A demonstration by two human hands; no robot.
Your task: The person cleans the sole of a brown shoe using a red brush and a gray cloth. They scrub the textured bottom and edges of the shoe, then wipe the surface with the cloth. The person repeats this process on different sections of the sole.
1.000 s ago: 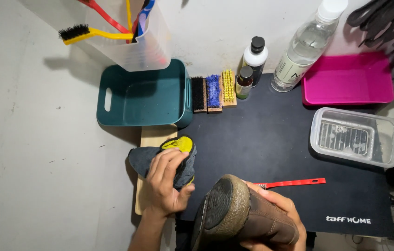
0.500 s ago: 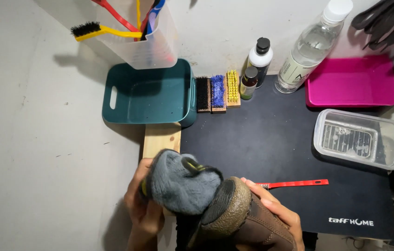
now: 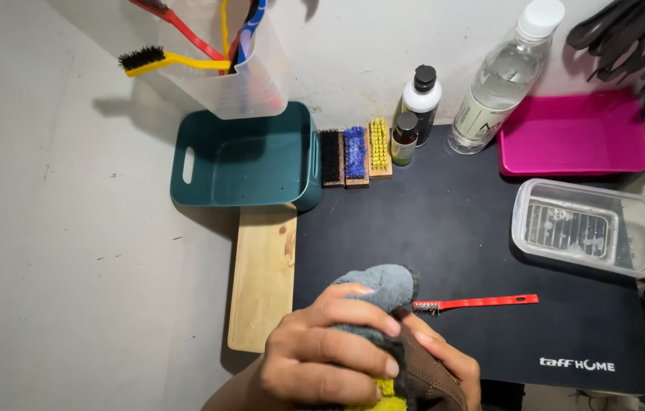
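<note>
My left hand (image 3: 322, 350) presses a grey cloth (image 3: 379, 288) with a yellow underside onto a brown shoe (image 3: 429, 377) at the bottom edge of the head view. My right hand (image 3: 452, 361) holds the shoe from the right side, mostly hidden behind it. The cloth covers the front of the shoe. A red-handled small wire brush (image 3: 482, 303) lies on the black mat (image 3: 444, 228) just right of the hands.
A wooden board (image 3: 262, 274) lies left of the mat. Behind are a teal bin (image 3: 243, 164), three small brushes (image 3: 354, 156), two dark bottles (image 3: 414, 114), a clear water bottle (image 3: 501, 80), a pink tray (image 3: 573, 137), a clear lidded box (image 3: 585, 228) and a clear cup of brushes (image 3: 224, 61).
My left hand lifted the cloth off the board and brought it onto the shoe. The shoe has sunk lower in view, now mostly under the cloth.
</note>
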